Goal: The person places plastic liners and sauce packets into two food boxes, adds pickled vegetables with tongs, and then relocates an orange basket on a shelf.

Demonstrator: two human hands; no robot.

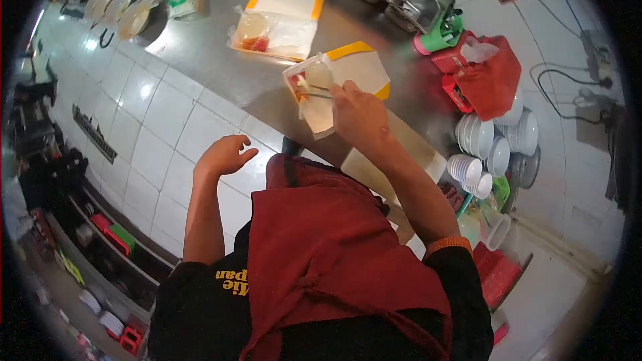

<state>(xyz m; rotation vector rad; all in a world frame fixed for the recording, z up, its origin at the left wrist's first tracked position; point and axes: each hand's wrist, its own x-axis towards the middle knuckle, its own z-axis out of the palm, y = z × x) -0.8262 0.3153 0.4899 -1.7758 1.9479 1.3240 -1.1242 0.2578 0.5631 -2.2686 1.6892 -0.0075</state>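
1. 1-handed just now: gripping metal tongs (321, 96) in the right hand (361, 115), fingers clamped around the handle.
2. Reaching with these into the nearer box (323, 122), lying open at the edge of the tabletop (221, 60); tips at pale food (301, 83), pinched or merely touched, hard to make out.
3. Holding nothing in the left hand (226, 154): raised above the floor tiles (144, 140), fingers loosely curled and apart.
4. Apparently handling food inside the nearer box at this step.
5. Judging onward: calls for steady, controlled tongs, clear of the box wall.
6. Just beyond, also open: 1 more box (294, 33) with reddish contents (256, 44).
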